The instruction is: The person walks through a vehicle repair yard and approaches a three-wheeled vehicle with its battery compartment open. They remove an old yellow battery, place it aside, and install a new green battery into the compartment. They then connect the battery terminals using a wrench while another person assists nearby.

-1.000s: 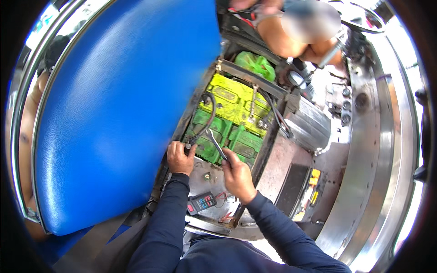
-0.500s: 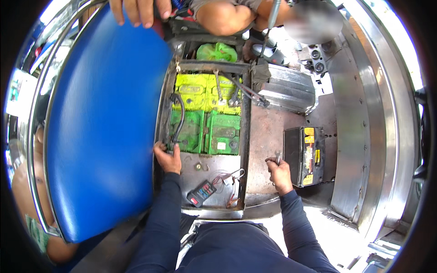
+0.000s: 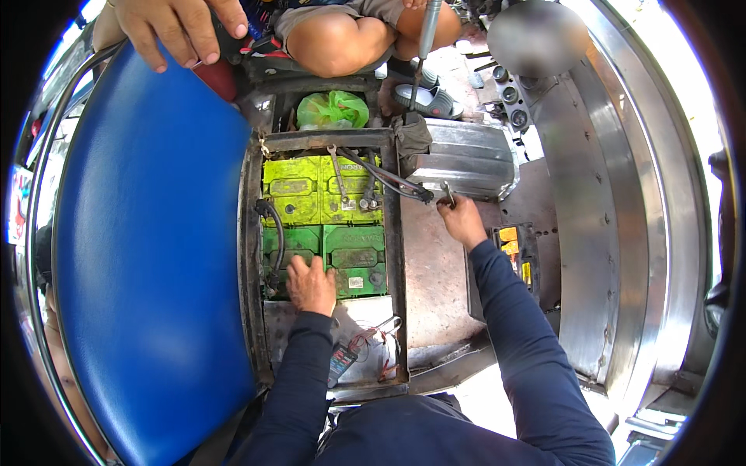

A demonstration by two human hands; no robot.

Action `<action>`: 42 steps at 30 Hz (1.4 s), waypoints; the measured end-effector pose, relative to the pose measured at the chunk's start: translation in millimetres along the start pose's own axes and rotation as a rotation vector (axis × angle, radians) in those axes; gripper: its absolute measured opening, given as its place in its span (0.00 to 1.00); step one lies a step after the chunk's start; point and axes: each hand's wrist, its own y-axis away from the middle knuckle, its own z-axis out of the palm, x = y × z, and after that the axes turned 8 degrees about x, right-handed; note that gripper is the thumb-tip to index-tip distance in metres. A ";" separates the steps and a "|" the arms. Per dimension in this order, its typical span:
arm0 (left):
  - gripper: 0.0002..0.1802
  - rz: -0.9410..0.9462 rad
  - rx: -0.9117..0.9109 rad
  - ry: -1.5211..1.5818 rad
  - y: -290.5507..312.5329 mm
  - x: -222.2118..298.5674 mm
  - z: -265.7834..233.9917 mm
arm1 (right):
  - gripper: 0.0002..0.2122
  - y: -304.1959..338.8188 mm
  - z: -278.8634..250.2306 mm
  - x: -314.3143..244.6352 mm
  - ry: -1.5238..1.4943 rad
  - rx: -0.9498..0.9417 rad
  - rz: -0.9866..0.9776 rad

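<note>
My left hand (image 3: 312, 287) hangs over the near green battery (image 3: 353, 260), its fingers apart and slightly bent, with nothing seen in them. To its left, a black cable (image 3: 278, 233) runs along the batteries. My right hand (image 3: 463, 221) grips a small metal wrench (image 3: 447, 191), one end sticking up past the fingers. Close by lies the tip of a dark cable pair (image 3: 396, 185), which crosses the frame's right edge from the yellow-green battery (image 3: 291, 190). Another wrench (image 3: 339, 175) rests on top of that battery.
A metal frame (image 3: 395, 264) surrounds the batteries. A tester with leads (image 3: 342, 361) lies on the near metal plate. A black battery (image 3: 531, 260) stands at right, partly behind my forearm. A blue padded seat (image 3: 155, 256) fills the left. Ahead, another person's hand (image 3: 183, 31) touches its far end.
My left hand has left the black cable's near end and moved right over the green battery. My right hand has carried the wrench forward to the cable pair. The view has shifted.
</note>
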 end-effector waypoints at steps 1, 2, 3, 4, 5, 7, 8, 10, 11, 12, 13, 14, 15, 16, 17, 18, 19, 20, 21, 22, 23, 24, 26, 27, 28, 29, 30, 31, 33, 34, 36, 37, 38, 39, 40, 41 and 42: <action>0.18 0.086 0.077 -0.105 1.7 3.3 -6.1 | 0.17 -11.6 1.8 3.2 0.013 -0.001 -0.004; 0.17 0.070 0.112 -0.080 7.4 -9.4 -3.9 | 0.17 -26.0 13.7 0.0 0.015 0.022 -0.038; 0.16 0.047 0.116 -0.023 9.9 -18.1 3.7 | 0.17 -34.0 25.3 3.8 0.028 0.045 -0.058; 0.16 0.025 0.119 0.035 11.5 -25.6 11.4 | 0.17 -40.4 34.5 8.7 0.043 0.069 -0.078; 0.15 -0.004 0.119 0.089 13.8 -33.1 15.6 | 0.18 -41.7 39.9 1.2 -0.036 0.002 0.104; 0.14 -0.011 0.054 0.145 9.1 -37.3 14.6 | 0.18 -39.6 44.0 -24.8 -0.190 -0.139 0.468; 0.14 0.001 0.009 0.174 7.2 -33.1 20.0 | 0.19 -45.7 38.4 -6.9 -0.283 -0.247 0.669; 0.14 -0.041 -0.076 0.204 -2.0 -32.6 16.1 | 0.18 -43.1 36.7 -4.2 -0.330 -0.244 0.623; 0.14 -0.074 -0.115 0.215 -7.3 -34.4 13.9 | 0.18 -37.4 36.1 -6.1 -0.354 -0.239 0.601; 0.14 -0.119 -0.150 0.224 -9.5 -38.0 12.0 | 0.18 -29.3 27.5 -24.3 -0.475 -0.286 0.575; 0.15 -0.163 -0.186 0.234 -10.9 -41.9 10.3 | 0.16 -18.9 20.6 -40.5 -0.594 -0.293 0.622; 0.16 -0.140 -0.189 0.236 -13.1 -40.7 10.3 | 0.15 -7.1 5.9 -54.9 -0.707 -0.283 0.667; 0.16 -0.161 -0.132 0.266 -15.2 -36.2 7.6 | 0.13 5.0 -3.2 -68.5 -0.823 -0.277 0.711; 0.17 -0.184 -0.075 0.288 -15.9 -31.5 4.5 | 0.14 20.5 -0.7 -82.0 -0.816 -0.279 0.649; 0.17 -0.204 -0.023 0.306 -16.0 -28.1 1.3 | 0.14 39.7 6.0 -99.2 -0.810 -0.279 0.594; 0.19 -0.118 0.061 0.303 -16.0 -26.9 -2.8 | 0.15 61.0 8.5 -126.8 -0.681 -0.306 0.603; 0.20 -0.129 0.022 0.406 -14.3 -14.8 -7.7 | 0.15 80.1 28.7 -122.0 -0.815 -0.312 0.626; 0.21 -0.140 -0.007 0.514 -19.0 1.6 -15.1 | 0.14 96.5 42.1 -120.4 -0.869 -0.327 0.661; 0.23 -0.156 -0.015 0.615 -25.9 11.2 -19.8 | 0.13 106.5 55.8 -133.6 -0.930 -0.270 0.747; 0.25 -0.192 -0.094 0.765 -31.0 11.4 -11.7 | 0.12 112.7 58.7 -144.2 -1.015 -0.285 0.823; 0.24 -0.332 -0.250 0.926 -42.1 23.5 -17.1 | 0.11 113.9 57.3 -151.0 -1.099 -0.294 0.894; 0.23 -0.593 -0.369 1.102 -55.8 33.8 -18.6 | 0.10 114.6 61.1 -154.0 -1.086 -0.289 0.877; 0.22 -0.894 -0.519 1.359 -76.2 37.3 -13.6 | 0.10 119.1 64.0 -160.5 -1.024 -0.317 0.846; 0.21 -0.909 -0.558 1.464 -88.6 35.8 -3.0 | 0.10 113.8 63.3 -163.5 -0.992 -0.321 0.814; 0.21 -0.921 -0.601 1.568 -98.1 35.9 6.8 | 0.10 113.4 66.6 -160.4 -0.949 -0.347 0.805; 0.19 -0.976 -0.521 1.596 -103.1 57.7 3.2 | 0.11 111.5 59.2 -161.5 -0.942 -0.412 0.815; 0.20 -0.933 -0.541 1.529 -108.9 46.6 17.9 | 0.11 107.4 55.5 -163.3 -0.819 -0.473 0.751; 0.20 -0.892 -0.558 1.461 -112.6 35.0 31.0 | 0.11 102.9 52.0 -163.9 -0.695 -0.530 0.684; 0.19 -0.848 -0.450 1.369 -104.9 58.0 26.1 | 0.18 96.2 58.5 -139.7 -0.488 -0.191 0.244; 0.19 -0.751 -0.395 1.284 -101.7 61.6 31.1 | 0.18 82.2 61.3 -123.4 -0.448 -0.163 0.190; 0.19 -0.697 -0.367 1.194 -97.1 67.2 25.9 | 0.18 65.0 49.2 -134.1 -0.393 -0.142 0.178; 0.19 -0.695 -0.385 1.165 -97.6 73.6 20.4 | 0.17 51.0 52.0 -135.5 -0.338 -0.187 0.162; 0.18 -0.691 -0.396 1.135 -97.8 80.5 12.8 | 0.17 38.1 52.0 -138.6 -0.286 -0.235 0.140; 0.18 -0.687 -0.405 1.104 -98.2 84.3 9.4 | 0.17 28.4 52.7 -141.2 -0.234 -0.283 0.117; 0.17 -0.707 -0.408 1.122 -98.6 83.5 8.5 | 0.18 22.9 56.7 -144.0 -0.357 -0.273 0.121; 0.17 -0.719 -0.416 1.153 -99.0 81.9 7.9 | 0.18 15.4 61.5 -141.9 -0.448 -0.313 0.215; 0.17 -0.730 -0.424 1.183 -99.3 80.0 7.3 | 0.18 7.5 67.7 -138.1 -0.539 -0.353 0.310</action>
